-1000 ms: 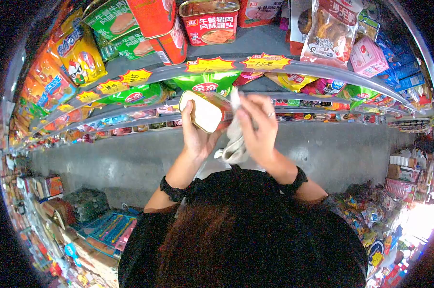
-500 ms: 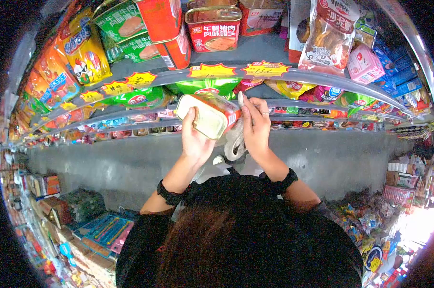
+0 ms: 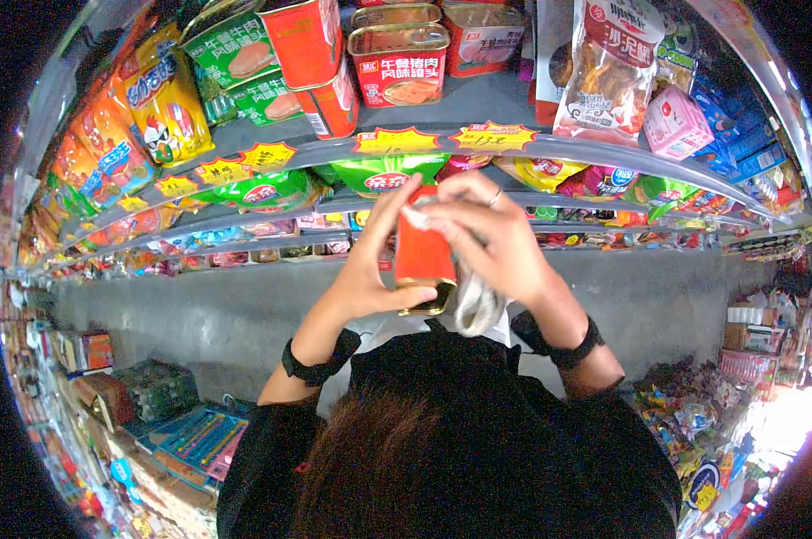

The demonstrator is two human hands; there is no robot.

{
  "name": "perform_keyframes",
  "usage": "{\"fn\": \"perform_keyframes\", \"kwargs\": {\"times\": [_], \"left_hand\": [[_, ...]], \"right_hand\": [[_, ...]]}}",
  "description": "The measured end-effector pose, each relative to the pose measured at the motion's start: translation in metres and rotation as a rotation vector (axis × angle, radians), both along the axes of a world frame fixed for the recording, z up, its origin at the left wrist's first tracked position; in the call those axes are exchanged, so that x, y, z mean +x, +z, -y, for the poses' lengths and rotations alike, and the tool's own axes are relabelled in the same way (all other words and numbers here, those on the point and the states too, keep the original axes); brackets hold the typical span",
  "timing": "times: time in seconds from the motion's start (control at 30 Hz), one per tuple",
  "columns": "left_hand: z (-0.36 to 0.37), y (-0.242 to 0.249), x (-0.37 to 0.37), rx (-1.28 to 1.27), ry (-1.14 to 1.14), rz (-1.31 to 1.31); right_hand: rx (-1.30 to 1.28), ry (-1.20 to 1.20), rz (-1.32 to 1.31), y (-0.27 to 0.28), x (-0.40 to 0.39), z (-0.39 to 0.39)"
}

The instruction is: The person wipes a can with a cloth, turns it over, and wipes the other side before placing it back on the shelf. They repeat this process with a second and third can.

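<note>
A red rectangular can (image 3: 425, 254) is held upright in front of my chest, its metal rim towards me. My left hand (image 3: 370, 269) grips it from the left, with the thumb along the lower edge and the fingers up its side. In my right hand (image 3: 496, 235) is a white cloth (image 3: 479, 304), pinched between the fingers and touching the can's red face near the top. The rest of the cloth hangs below that hand.
Ahead, a shelf edge (image 3: 307, 154) with yellow price tags bears red cans (image 3: 399, 72), green cans (image 3: 235, 56) and snack bags (image 3: 609, 72). Lower shelves hold more packets. Piled goods (image 3: 684, 413) lie at the right, with boxes at the left.
The can has turned from its pale metal end to its red face and come lower. My right hand has moved from beside it onto its face with the cloth.
</note>
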State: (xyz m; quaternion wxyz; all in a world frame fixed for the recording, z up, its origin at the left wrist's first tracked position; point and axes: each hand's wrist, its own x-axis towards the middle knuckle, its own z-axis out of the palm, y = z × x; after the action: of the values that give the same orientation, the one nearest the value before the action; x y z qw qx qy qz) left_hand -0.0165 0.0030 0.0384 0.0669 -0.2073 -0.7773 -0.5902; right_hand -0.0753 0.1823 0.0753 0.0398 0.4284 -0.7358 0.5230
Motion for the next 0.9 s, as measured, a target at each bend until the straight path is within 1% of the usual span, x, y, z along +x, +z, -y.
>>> {"fn": "perform_keyframes", "kwargs": {"times": [0.03,0.07,0.13,0.17,0.2,0.27,0.33,0.4,0.43,0.47,0.53,0.57,0.6,0.63,0.67,0.73,0.8,0.83,0.87,0.9], "left_hand": [[-0.003,0.010,0.002,-0.076,-0.024,-0.003],[-0.005,0.008,0.002,-0.075,-0.024,-0.004],[-0.008,0.001,0.001,-0.025,-0.008,0.078],[-0.008,0.000,0.000,-0.100,0.028,0.032],[-0.007,0.000,-0.002,-0.100,0.023,0.033],[-0.003,-0.003,-0.003,-0.184,0.049,-0.056],[-0.002,0.002,-0.003,-0.179,0.059,-0.011],[-0.004,0.004,-0.002,-0.215,0.059,-0.091],[-0.005,0.006,-0.001,-0.226,0.052,-0.082],[-0.007,0.004,0.000,-0.226,0.052,-0.082],[-0.010,-0.003,-0.001,-0.056,0.020,-0.009],[-0.008,-0.006,0.000,-0.135,0.046,-0.071],[-0.007,-0.005,0.002,-0.137,0.047,-0.067],[-0.007,-0.002,0.004,-0.212,0.053,-0.080],[-0.007,0.000,0.006,-0.286,0.058,-0.091],[-0.008,0.001,0.008,-0.282,0.079,-0.102],[-0.010,-0.001,0.009,-0.174,0.082,-0.054],[-0.009,-0.003,0.009,-0.170,0.081,-0.056],[-0.006,-0.006,0.008,-0.174,-0.018,-0.031],[-0.005,-0.008,0.008,-0.179,-0.118,-0.006]], "right_hand": [[0.071,-0.035,0.001,0.002,-0.005,-0.004],[0.058,-0.034,0.002,-0.001,-0.011,-0.007],[0.094,-0.075,0.007,-0.012,-0.010,-0.008],[0.058,-0.042,0.001,-0.013,-0.006,-0.009],[0.023,-0.008,-0.003,-0.015,0.000,-0.011],[0.025,0.075,0.037,-0.008,0.019,-0.014],[0.027,0.090,0.043,-0.006,0.026,-0.016],[-0.003,0.055,0.048,-0.009,0.018,-0.017],[-0.045,0.021,0.091,-0.017,0.011,-0.016],[0.012,-0.064,0.067,-0.016,0.003,-0.016],[-0.047,-0.177,0.083,-0.030,-0.007,-0.012],[-0.047,-0.175,0.083,-0.033,-0.009,-0.011],[-0.065,-0.253,0.124,-0.037,-0.009,-0.010],[-0.083,-0.331,0.165,-0.040,-0.009,-0.009],[-0.082,-0.328,0.170,-0.045,-0.009,-0.009],[-0.102,-0.361,0.183,-0.051,-0.011,-0.012],[-0.077,-0.357,0.187,-0.051,-0.012,-0.014],[-0.097,-0.357,0.177,-0.051,-0.014,-0.017],[-0.117,-0.360,0.167,-0.050,-0.016,-0.019],[-0.119,-0.384,0.214,-0.042,-0.018,-0.021]]}}
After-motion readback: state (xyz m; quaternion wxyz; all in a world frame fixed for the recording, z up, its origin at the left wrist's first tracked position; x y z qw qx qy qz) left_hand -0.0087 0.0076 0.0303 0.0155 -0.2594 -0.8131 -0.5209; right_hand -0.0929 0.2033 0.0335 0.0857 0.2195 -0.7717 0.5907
